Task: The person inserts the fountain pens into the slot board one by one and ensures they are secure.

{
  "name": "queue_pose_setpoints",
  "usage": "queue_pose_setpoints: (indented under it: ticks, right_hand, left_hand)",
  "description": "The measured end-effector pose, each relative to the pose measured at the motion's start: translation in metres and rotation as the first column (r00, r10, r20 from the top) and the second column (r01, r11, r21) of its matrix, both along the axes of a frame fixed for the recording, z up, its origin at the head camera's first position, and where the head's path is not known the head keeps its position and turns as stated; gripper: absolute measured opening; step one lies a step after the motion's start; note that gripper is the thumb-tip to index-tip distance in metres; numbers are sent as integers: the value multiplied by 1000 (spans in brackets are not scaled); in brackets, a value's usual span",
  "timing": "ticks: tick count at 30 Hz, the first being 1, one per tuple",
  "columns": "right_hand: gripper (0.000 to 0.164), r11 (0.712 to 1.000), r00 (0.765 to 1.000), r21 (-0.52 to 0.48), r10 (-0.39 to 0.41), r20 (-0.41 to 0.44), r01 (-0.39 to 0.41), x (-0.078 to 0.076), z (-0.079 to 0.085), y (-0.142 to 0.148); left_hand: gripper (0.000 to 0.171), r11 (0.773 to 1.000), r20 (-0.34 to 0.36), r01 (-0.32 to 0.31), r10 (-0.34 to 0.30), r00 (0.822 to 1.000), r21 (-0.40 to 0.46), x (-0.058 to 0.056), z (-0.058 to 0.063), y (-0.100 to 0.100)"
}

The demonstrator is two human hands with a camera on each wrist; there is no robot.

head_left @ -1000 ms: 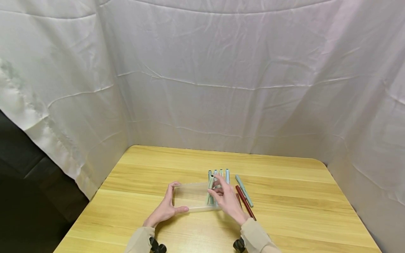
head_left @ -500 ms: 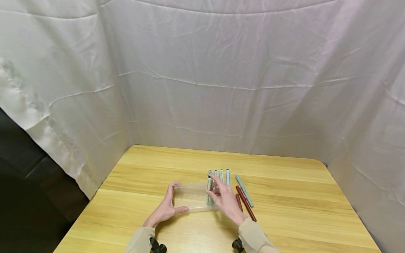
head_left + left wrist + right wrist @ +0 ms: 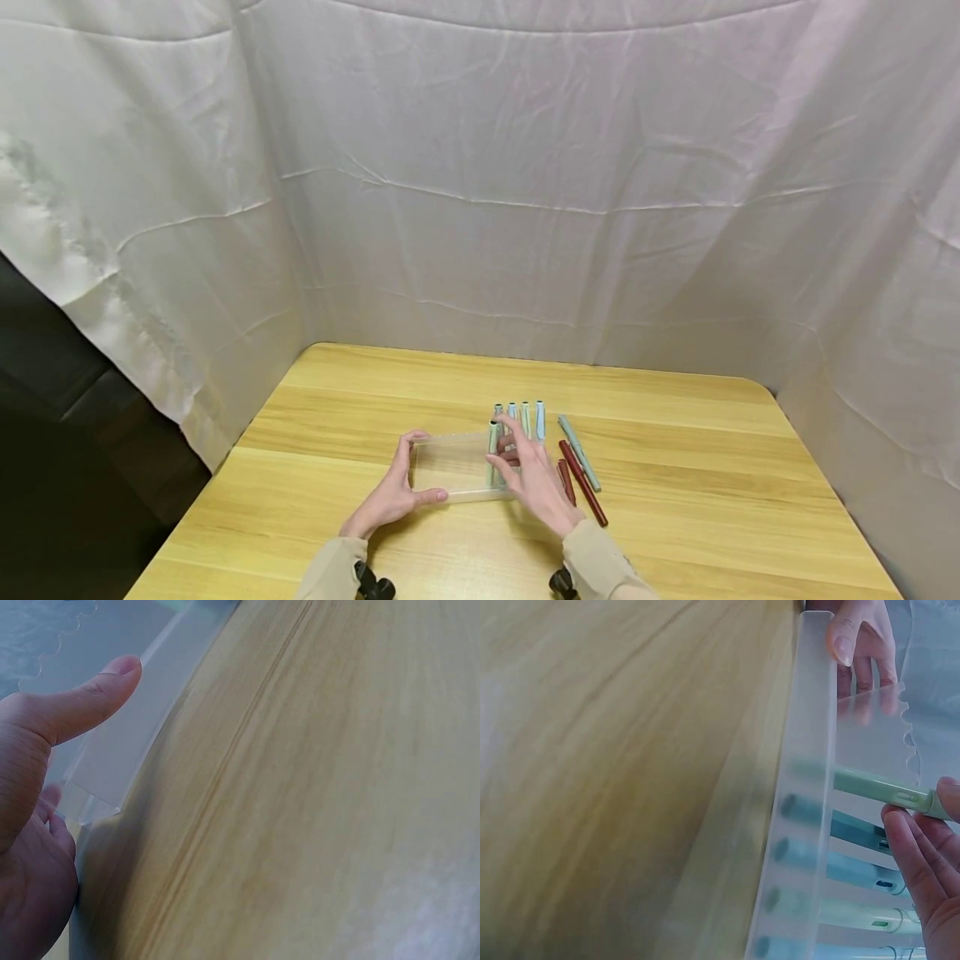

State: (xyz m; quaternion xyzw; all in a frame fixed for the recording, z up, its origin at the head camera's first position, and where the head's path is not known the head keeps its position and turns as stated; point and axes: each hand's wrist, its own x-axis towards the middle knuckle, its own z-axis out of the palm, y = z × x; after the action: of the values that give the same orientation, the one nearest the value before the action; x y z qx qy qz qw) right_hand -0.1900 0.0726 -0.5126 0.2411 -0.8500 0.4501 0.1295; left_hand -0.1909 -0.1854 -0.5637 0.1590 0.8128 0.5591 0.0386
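A clear plastic pen tray (image 3: pixel 453 468) with a scalloped edge lies across the middle of the table. My left hand (image 3: pixel 394 495) grips its left end, thumb along the near wall and fingers at the far side. My right hand (image 3: pixel 534 482) pinches the end of a light green pen (image 3: pixel 877 786) between thumb and fingers. That pen slants over the tray, its lower end inside by the near wall. Beside it in the tray lie several pens: a teal pen (image 3: pixel 859 829), a blue pen (image 3: pixel 847 866), another light green pen (image 3: pixel 855 913) and a pale blue pen (image 3: pixel 540 417).
To the right of the tray, a grey-green pen (image 3: pixel 579 452), a long dark red pen (image 3: pixel 583 483) and a shorter-looking dark red pen (image 3: pixel 567 482) lie on the wooden table (image 3: pixel 690 483). Pale curtains (image 3: pixel 480 250) hang behind the table and at both sides.
My right hand has moved slightly left and lowered the light green pen toward the tray, beside the teal pen. The left hand and tray have stayed put.
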Motion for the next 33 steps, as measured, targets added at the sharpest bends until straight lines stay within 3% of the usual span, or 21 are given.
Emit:
queue_pose_setpoints:
  ticks: [10,33]
  right_hand:
    - [62,995,996,95,-21,-84,29,-7,5,-3]
    - [64,966,997,248,-77,6,73,-18,10,-5]
  left_hand:
    - [96,1000,-15,3,-3,1000,-3,0,0,0]
    - [95,1000,-19,3,-3,1000,4,0,1,0]
